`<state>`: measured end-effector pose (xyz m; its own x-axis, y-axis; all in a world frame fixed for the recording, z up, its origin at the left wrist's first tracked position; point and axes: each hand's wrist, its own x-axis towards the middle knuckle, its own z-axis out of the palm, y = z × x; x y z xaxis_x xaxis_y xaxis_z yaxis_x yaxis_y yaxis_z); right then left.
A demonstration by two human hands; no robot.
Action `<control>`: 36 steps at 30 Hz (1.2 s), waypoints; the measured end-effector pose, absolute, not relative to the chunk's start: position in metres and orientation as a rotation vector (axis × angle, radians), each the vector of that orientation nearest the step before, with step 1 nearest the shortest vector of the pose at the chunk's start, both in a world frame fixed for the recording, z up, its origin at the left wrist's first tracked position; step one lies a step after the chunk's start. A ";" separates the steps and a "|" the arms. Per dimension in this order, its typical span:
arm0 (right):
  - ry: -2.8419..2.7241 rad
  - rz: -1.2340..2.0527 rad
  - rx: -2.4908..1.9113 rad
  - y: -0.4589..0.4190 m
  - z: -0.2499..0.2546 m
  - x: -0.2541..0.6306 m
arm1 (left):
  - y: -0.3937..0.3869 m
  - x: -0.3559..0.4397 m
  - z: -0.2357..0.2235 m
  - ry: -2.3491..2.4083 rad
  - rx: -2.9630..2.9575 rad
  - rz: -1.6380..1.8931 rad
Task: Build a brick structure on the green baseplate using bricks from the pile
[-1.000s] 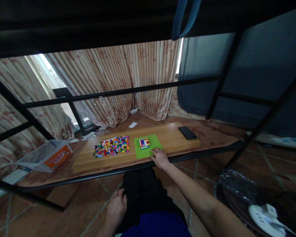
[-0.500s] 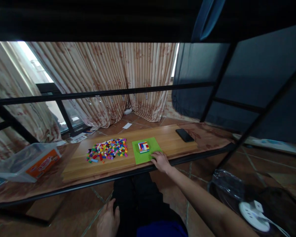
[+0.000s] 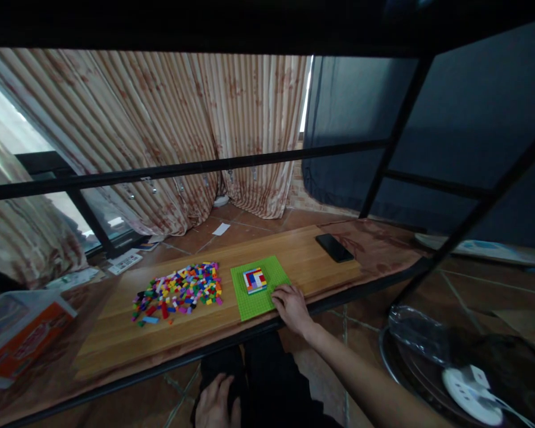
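Note:
A green baseplate point(image 3: 249, 300) lies on a wooden board point(image 3: 116, 333), with a small square block of red, white, blue and yellow bricks point(image 3: 254, 280) built on it. Left of the plate is a loose pile of coloured bricks point(image 3: 178, 292). My right hand point(image 3: 290, 307) rests palm down on the plate's near right corner, fingers curled on its edge, holding nothing that I can see. Low in the view, my left hand point(image 3: 217, 403) lies flat on my dark trouser leg, fingers stretched out.
A black phone point(image 3: 334, 247) lies at the board's far right. A clear box with an orange label point(image 3: 13, 333) stands at the left. Black metal bars point(image 3: 232, 164) cross the view. Curtains hang behind; a white power strip point(image 3: 470, 386) lies at the lower right.
The view has swung left and down, so the board and bricks sit lower and nearer. My right hand has stayed on the plate's corner; my left hand has stayed on my leg.

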<state>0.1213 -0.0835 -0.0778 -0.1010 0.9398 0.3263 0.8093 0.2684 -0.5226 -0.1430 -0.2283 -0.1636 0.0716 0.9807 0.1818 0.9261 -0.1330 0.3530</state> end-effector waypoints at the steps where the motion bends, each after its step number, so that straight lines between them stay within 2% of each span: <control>1: -1.926 0.267 -1.578 -0.081 -0.079 0.120 | -0.229 -0.141 -0.165 1.957 2.177 0.617; 7: -1.888 0.169 -1.583 -0.064 -0.092 0.118 | -0.223 -0.150 -0.156 1.956 2.000 1.030; 14: -1.872 0.083 -1.544 -0.047 -0.102 0.122 | -0.180 -0.194 -0.089 2.136 1.865 1.170; 21: -1.755 0.009 -1.422 -0.057 -0.100 0.123 | -0.130 -0.234 -0.064 2.505 1.897 0.984; 24: -1.714 -0.011 -1.290 -0.066 -0.079 0.107 | -0.119 -0.243 -0.068 2.628 1.913 0.790; 27: -1.808 0.122 -1.165 -0.063 -0.052 0.073 | -0.109 -0.250 -0.072 2.684 1.897 0.684; 31: -1.959 0.260 -1.081 -0.027 -0.031 0.011 | -0.098 -0.262 -0.071 2.685 1.859 0.658; 36: -2.175 0.401 -1.169 0.052 -0.041 -0.054 | -0.085 -0.281 -0.071 2.655 1.842 0.743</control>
<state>-0.0538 0.0524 -0.0410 -0.4086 0.8280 0.3841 0.6365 0.5601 -0.5302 -0.2811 -0.0850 -0.0709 -0.3721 0.8442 0.3858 0.9219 0.2875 0.2598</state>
